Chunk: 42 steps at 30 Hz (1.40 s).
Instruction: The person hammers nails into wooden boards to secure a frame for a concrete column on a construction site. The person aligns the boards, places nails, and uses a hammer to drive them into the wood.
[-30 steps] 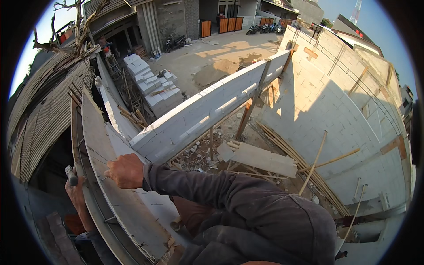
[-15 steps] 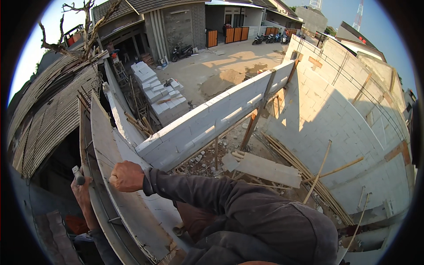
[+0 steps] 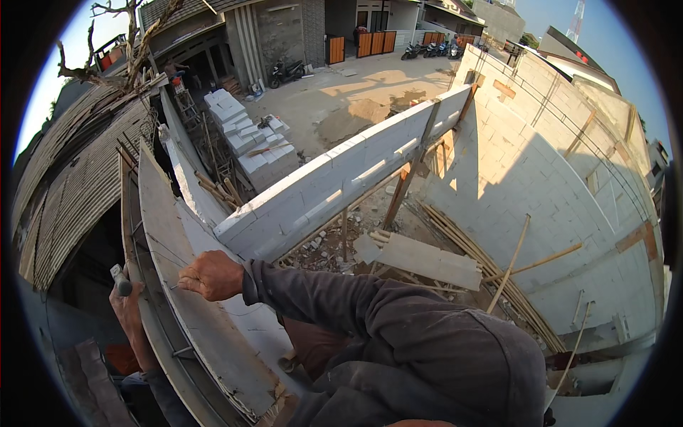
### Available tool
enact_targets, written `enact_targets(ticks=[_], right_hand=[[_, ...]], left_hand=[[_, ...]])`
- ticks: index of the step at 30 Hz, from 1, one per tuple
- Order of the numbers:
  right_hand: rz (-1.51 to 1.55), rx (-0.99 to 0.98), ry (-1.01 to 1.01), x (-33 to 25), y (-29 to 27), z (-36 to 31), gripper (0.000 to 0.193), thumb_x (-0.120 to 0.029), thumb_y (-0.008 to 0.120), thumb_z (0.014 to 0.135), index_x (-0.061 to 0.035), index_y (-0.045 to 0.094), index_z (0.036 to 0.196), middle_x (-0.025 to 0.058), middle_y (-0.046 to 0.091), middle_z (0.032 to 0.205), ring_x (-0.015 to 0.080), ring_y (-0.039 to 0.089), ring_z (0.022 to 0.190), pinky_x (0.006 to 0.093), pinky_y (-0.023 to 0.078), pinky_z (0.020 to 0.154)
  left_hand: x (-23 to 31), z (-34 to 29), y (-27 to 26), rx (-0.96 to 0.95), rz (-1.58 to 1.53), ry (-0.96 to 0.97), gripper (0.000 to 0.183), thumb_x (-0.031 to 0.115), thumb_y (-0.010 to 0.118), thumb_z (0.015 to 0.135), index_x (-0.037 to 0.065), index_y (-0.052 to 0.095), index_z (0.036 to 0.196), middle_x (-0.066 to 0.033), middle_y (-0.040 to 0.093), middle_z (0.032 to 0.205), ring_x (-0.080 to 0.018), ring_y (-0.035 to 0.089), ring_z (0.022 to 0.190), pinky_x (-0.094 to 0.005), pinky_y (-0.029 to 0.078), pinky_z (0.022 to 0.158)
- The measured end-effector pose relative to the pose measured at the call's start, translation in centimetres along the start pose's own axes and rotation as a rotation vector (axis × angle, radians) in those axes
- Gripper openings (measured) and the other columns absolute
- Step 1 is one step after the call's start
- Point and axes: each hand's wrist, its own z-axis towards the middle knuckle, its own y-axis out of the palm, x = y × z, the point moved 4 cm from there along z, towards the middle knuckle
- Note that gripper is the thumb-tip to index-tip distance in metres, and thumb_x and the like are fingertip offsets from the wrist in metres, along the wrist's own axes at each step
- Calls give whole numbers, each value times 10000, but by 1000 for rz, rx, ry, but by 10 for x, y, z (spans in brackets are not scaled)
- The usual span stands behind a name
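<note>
A: What has changed since a second ago?

B: Little. The right hand point(image 3: 211, 275) stays on the grey formwork board point(image 3: 186, 299), and the left hand point(image 3: 128, 307) stays behind it. The view has tipped a bit, so both sit slightly lower right in the picture.

A: Start at the fingers.

B: The right fingers curl shut, pinching what looks like a nail point(image 3: 173, 287) against the board's face; it is too small to be sure. The knuckles face up, and the dark sleeve point(image 3: 370, 320) runs back toward five o'clock. The left fingers are wrapped closed around a grey tool handle point(image 3: 119, 280), which sticks up toward eleven o'clock.

A: And the board?

B: It stands on edge. Its long axis runs from eleven o'clock down to five o'clock, at lower left, beside a white block wall point(image 3: 341, 186).
</note>
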Motion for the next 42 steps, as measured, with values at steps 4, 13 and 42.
enact_targets(ticks=[4, 13, 42], right_hand=[[41, -23, 50, -7, 2, -2, 308, -357, 576, 1013, -108, 685, 869, 167, 696, 797, 437, 672, 772, 543, 527, 693], [122, 48, 41, -18, -37, 2, 331, -314, 560, 1045, -39, 603, 865, 201, 618, 756, 446, 610, 737, 517, 474, 689], [499, -189, 27, -67, -76, 67, 267, -244, 627, 1045, -32, 760, 952, 17, 664, 984, 106, 548, 883, 275, 441, 770]], left_hand=[[-4, -2, -5, 35, 60, -38, 400, 126, 704, 835, -49, 709, 1194, -4, 631, 892, -94, 554, 765, -276, 457, 731], [-5, 0, -4, 40, 39, -5, 444, 122, 703, 827, -43, 716, 1239, 23, 610, 829, -84, 539, 723, -272, 443, 681], [140, -43, -36, 416, 53, 92, 456, 516, 820, 876, 66, 748, 871, 62, 496, 620, -46, 456, 589, -247, 348, 552]])
